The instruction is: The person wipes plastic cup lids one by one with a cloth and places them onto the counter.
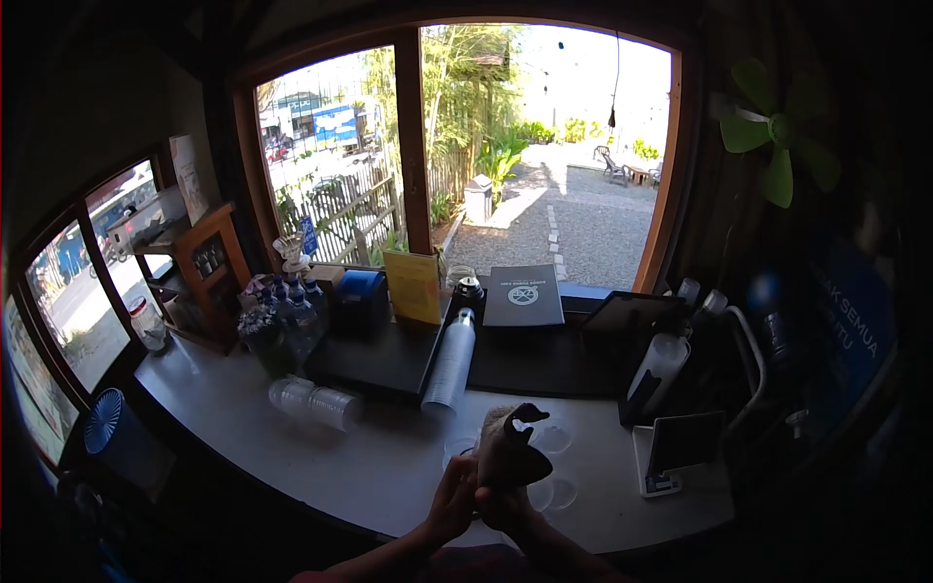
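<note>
We see both hands together at the near edge of the worktop (243, 423), low and just right of the middle of our head view. Between them, held up above the surface: a cloth-like bundle (507, 452), pale along its top left, very dark on the right, its upper end curling over in a hooked flap. What it is made of, or whether it wraps anything, we cannot tell.

Left hand (453, 500): fingers bent and pressed against the bundle's lower left side. Right hand (505, 507): closed about its base, the fingertips partly lost in shadow.

Around and behind the bundle we note clear round plastic pieces (557, 437), lids or cups, lying on the worktop. Beyond, a long stack of cups (452, 360) lies pointing away from us, against a dark raised platform (374, 361). Left of it, clear containers (335, 409) on their sides. To the right, a small device with a dark screen (686, 443); behind that, a pale bottle (660, 361).
</note>
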Tool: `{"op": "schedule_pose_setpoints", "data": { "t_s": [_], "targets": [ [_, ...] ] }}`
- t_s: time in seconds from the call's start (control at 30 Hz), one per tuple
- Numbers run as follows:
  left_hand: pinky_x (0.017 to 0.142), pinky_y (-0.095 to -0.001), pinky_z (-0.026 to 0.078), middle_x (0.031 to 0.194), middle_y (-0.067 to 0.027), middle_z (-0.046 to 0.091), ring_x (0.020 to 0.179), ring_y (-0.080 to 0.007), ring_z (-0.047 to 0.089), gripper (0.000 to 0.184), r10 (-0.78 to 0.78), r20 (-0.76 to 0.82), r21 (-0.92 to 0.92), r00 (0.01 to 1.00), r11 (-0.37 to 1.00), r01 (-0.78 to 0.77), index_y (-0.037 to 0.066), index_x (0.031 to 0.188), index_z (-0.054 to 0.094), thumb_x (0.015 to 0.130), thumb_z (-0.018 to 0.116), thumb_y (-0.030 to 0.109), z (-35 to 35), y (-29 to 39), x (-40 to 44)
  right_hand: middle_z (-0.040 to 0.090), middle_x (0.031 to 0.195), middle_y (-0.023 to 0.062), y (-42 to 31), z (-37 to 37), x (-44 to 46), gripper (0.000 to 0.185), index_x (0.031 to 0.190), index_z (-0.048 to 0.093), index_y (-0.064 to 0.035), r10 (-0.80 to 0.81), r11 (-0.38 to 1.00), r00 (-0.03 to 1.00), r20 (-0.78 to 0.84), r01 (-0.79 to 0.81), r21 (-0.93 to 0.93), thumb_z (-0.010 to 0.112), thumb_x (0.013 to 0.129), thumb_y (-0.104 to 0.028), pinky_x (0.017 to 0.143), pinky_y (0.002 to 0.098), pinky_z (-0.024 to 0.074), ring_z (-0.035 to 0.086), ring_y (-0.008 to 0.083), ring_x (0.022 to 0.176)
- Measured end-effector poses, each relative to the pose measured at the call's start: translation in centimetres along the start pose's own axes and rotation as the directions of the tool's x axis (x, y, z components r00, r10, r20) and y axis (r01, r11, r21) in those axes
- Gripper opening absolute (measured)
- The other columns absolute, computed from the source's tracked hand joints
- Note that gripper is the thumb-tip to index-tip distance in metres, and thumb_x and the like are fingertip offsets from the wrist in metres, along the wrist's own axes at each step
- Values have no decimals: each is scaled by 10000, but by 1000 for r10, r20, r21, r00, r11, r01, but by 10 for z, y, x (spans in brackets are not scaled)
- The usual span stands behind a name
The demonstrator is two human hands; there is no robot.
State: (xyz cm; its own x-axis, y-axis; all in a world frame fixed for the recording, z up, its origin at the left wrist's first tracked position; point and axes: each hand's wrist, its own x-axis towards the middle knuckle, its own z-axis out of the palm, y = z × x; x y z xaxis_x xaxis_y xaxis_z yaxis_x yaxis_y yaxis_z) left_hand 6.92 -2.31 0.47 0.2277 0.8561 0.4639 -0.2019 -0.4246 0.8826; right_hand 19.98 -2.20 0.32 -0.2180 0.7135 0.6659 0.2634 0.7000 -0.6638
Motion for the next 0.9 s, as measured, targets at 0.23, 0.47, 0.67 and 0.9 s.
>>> {"op": "schedule_pose_setpoints", "data": {
  "t_s": [0.23, 0.47, 0.67, 0.9],
  "targets": [
    [753, -349, 494, 996, -144, 504, 903, -183, 534, 254, -25, -162, -202, 986, 979, -9, 23, 1051, 412, 1025, 431, 276, -13, 30, 19, 369, 1421, 172, 13, 48, -39, 677, 1436, 274, 34, 210, 848, 970, 123, -243, 472, 459, 993, -444, 1130, 428, 261, 343, 306, 1349],
    [798, -298, 430, 988, -112, 493, 895, -183, 503, 306, 112, -82, 151, 990, 984, -99, -12, 1060, 480, 1043, 332, 255, 0, 21, 9, 474, 1279, 78, 0, 32, -15, 708, 1336, 395, -8, 483, 374, 867, -123, -77, 924, 480, 937, -586, 1042, 344, 363, 467, 190, 1185],
    [786, -271, 440, 976, -63, 501, 900, -116, 500, 244, -185, -54, -374, 981, 915, 152, 38, 1054, 437, 1057, 316, 250, -9, -2, 14, 551, 1168, 81, 22, 14, -19, 795, 1292, 450, -12, 741, 318, 667, -79, -245, 916, 308, 913, -696, 952, 331, 446, 542, 194, 1075],
    [682, -285, 511, 895, -82, 574, 765, -130, 587, 365, -134, -323, -13, 937, 990, 137, 14, 1082, 506, 1049, 362, 347, -26, 4, 43, 558, 1242, 111, -22, 6, -7, 860, 1339, 422, 16, 845, 135, 529, 75, -347, 928, 319, 900, -717, 992, 341, 452, 557, 214, 1124]
  ]
}}
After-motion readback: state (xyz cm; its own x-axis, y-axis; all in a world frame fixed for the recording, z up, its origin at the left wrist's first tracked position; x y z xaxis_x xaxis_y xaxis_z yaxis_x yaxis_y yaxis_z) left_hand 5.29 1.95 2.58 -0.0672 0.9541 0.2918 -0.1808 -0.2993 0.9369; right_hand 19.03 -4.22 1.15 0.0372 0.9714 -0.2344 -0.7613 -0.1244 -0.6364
